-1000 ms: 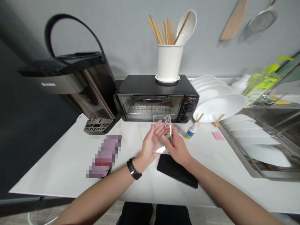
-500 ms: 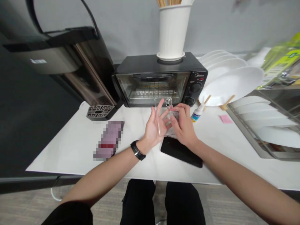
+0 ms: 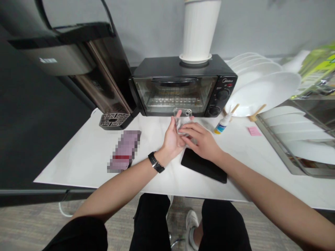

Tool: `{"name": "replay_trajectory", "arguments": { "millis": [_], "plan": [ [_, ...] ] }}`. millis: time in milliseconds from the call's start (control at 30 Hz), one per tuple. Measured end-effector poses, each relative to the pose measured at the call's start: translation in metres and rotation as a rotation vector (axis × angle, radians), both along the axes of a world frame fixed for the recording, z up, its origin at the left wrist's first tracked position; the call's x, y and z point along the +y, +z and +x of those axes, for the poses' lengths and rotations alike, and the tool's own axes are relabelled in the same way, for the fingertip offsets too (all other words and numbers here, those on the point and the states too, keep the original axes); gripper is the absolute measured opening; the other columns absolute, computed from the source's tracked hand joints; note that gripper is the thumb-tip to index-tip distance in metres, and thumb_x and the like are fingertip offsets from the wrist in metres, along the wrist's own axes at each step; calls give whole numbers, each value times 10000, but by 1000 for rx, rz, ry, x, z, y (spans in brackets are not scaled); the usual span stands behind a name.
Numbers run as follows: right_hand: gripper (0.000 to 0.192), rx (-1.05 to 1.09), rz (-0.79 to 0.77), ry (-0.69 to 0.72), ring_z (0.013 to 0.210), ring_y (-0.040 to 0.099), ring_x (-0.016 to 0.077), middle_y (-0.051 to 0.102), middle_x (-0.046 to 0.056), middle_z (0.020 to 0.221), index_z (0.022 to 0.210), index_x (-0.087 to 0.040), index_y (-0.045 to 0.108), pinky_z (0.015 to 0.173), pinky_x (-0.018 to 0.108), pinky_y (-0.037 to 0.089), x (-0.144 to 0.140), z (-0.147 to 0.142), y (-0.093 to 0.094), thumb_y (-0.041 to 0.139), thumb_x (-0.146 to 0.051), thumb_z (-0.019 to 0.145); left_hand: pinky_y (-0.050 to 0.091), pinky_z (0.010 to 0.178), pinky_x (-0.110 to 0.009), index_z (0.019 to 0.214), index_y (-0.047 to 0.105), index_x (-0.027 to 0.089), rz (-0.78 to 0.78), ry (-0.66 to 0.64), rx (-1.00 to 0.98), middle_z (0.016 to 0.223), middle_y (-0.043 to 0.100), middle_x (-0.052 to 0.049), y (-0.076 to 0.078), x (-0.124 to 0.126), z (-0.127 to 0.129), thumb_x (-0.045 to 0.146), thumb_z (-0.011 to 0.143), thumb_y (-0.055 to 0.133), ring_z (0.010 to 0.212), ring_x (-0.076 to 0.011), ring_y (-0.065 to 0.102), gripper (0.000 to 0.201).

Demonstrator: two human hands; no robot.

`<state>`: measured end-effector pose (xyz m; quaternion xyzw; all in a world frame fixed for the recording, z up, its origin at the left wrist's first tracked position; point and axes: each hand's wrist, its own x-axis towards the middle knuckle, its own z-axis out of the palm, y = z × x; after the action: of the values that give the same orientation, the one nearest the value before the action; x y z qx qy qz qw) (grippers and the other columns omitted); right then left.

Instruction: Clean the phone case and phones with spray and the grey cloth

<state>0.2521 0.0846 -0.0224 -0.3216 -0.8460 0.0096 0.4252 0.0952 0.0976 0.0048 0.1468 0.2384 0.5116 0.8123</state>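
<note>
hands meet over the white table (image 3: 78,164), in front of the toaster oven (image 3: 180,87). left hand (image 3: 171,137) stands on its edge, fingers straight and together, backing the clear phone case (image 3: 183,120). right hand (image 3: 202,141) lies palm down, fingertips pinching the case. both hands sit lower and flatter than before. case stands upright, camera holes up, long side pointing at the oven, above the black phone (image 3: 204,165).
</note>
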Motion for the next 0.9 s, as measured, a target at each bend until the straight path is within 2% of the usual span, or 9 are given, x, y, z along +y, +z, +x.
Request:
{"name": "replay_trajectory", "arguments": {
  "millis": [133,267,400,500,567,633,700,800,900],
  "plan": [
    [506,-163,-77,-89,1507,597,367,671,160,1579,1564,-202,624,1307,705,410,3,4,-4,516,-452,1138,645,762,-294,1617,557,356,-48,20,-21,1159,823,-46,0,1,2,472,1184,367,906,-195,801,487],
    [689,-185,-132,-194,1615,474,415,526,212,1717,1679,-154,504,1320,737,369,5,7,-5,491,-562,1124,608,656,-230,1502,670,247,-72,-98,62,1071,833,-42,-3,-5,11,425,1188,389,774,-154,771,457],
    [843,-219,-158,-21,1671,385,396,440,231,1758,1740,-121,388,1365,720,294,2,3,-4,498,-663,1104,650,900,-295,1622,570,283,-68,-53,36,1255,827,-61,0,-2,8,432,1198,343,948,-176,808,505],
    [826,-263,-145,132,1625,470,368,540,222,1686,1710,-131,449,1387,680,271,-4,-1,-1,521,-681,1097,638,1029,-428,1672,486,406,-57,47,51,1402,780,-75,8,8,-5,487,1188,345,1127,-242,809,510],
    [750,-279,-134,158,1588,527,342,579,200,1657,1688,-153,489,1392,653,281,-7,-2,2,504,-643,1119,628,1051,-446,1677,455,462,-1,143,54,1468,746,-71,11,13,-11,522,1184,349,1230,-259,785,508],
    [681,-303,-133,96,1562,562,337,596,191,1641,1676,-162,507,1393,676,258,-9,-2,4,469,-588,1146,617,1079,-437,1692,422,477,26,196,51,1491,729,-66,11,13,-11,534,1183,351,1301,-255,758,517],
    [695,-333,-143,-15,1573,545,368,567,231,1652,1673,-117,501,1386,719,224,-9,-1,4,470,-570,1146,610,1106,-425,1697,422,466,5,162,47,1485,729,-58,8,8,-4,522,1185,360,1349,-247,734,519],
    [825,-349,-177,-180,1635,436,421,459,325,1692,1674,-6,453,1383,729,212,-8,-2,-1,513,-609,1114,595,1114,-303,1637,545,376,-24,83,42,1521,713,-32,2,-4,9,430,1196,366,1437,-186,673,479],
    [916,-308,-232,-240,1687,310,434,354,357,1740,1699,47,358,1370,741,233,-6,-4,-8,473,-647,1112,593,1071,-215,1521,669,289,-7,33,72,1575,685,-11,-2,-13,16,385,1197,366,1468,-157,641,453]
  ]
}}
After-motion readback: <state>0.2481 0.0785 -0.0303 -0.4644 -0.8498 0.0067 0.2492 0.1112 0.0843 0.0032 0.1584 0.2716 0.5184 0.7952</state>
